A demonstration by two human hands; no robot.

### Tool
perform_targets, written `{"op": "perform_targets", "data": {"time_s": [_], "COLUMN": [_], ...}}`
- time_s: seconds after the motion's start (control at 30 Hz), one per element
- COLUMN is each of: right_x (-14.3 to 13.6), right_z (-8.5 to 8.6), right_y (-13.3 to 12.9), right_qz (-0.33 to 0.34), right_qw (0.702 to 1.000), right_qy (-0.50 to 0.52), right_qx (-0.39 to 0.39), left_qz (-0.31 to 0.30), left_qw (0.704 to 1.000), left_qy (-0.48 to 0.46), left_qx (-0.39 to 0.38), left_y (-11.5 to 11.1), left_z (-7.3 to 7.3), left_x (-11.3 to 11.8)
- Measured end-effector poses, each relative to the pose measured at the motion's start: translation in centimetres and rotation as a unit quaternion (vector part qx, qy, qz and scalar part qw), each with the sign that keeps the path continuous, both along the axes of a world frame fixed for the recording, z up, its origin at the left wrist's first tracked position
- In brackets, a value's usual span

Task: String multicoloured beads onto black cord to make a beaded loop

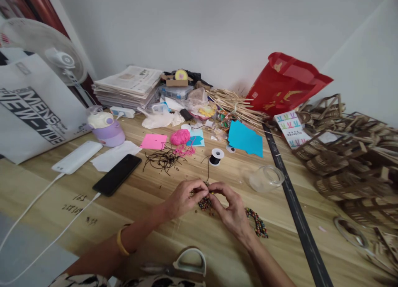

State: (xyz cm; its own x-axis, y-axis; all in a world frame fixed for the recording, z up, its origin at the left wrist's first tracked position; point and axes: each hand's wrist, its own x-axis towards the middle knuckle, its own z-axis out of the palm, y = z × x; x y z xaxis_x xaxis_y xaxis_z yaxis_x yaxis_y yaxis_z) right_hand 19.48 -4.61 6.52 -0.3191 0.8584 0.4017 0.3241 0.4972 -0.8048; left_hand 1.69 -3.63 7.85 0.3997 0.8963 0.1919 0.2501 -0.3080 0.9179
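Note:
My left hand (188, 198) and my right hand (229, 206) meet over a small pile of multicoloured beads (204, 203) on the table. Each one pinches with thumb and forefinger. A black cord (208, 171) runs from a white spool (217, 156) down to the fingertips of my left hand. Between the fingers of my right hand a tiny yellowish bead (212, 192) seems to show, though it is partly hidden. Beside my right wrist lie strung beads (257, 224) in a curved strand. Scissors (189, 262) with a pale handle rest near my body.
Black cord scraps (164, 158), pink yarn (180, 137) and blue paper (246, 138) lie beyond my hands. A glass jar (266, 178) lies on its side at right, before a black strip (295, 212) and wooden pieces (348, 162). A phone (117, 175) with a cable is at left.

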Motion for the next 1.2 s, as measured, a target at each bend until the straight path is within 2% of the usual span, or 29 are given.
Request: {"op": "perform_targets", "data": {"time_s": [0.13, 0.23, 0.37, 0.5, 0.73, 0.93, 1.2], "right_x": [0.0, -0.1, -0.3, -0.3, -0.1, 0.1, 0.3], "right_z": [0.0, 0.0, 0.1, 0.3, 0.6, 0.7, -0.5], "right_y": [0.0, 0.1, 0.3, 0.4, 0.4, 0.6, 1.0], "right_qz": [-0.017, -0.027, -0.014, -0.006, 0.004, 0.004, 0.008], "right_qw": [1.0, 1.0, 1.0, 1.0, 1.0, 1.0, 1.0], "right_qy": [-0.002, 0.003, 0.016, 0.024, -0.003, 0.006, 0.021], "right_qx": [0.0, -0.007, -0.016, -0.013, 0.018, -0.001, -0.02], "left_qz": [0.003, -0.009, -0.032, -0.053, -0.055, -0.069, -0.074], "left_qw": [1.0, 0.995, 0.971, 0.95, 0.958, 0.959, 0.965], "left_qy": [-0.004, -0.088, -0.215, -0.275, -0.249, -0.249, -0.232], "left_qx": [-0.023, -0.055, -0.1, -0.136, -0.129, -0.119, -0.095], "left_y": [0.1, 0.2, 0.4, 0.4, 0.6, 0.4, 0.4], "left_z": [-0.2, -0.3, -0.3, -0.5, -0.8, -0.2, -0.3], "left_x": [-0.1, 0.0, 0.4, 1.0, 1.8, 1.7, 1.5]}}
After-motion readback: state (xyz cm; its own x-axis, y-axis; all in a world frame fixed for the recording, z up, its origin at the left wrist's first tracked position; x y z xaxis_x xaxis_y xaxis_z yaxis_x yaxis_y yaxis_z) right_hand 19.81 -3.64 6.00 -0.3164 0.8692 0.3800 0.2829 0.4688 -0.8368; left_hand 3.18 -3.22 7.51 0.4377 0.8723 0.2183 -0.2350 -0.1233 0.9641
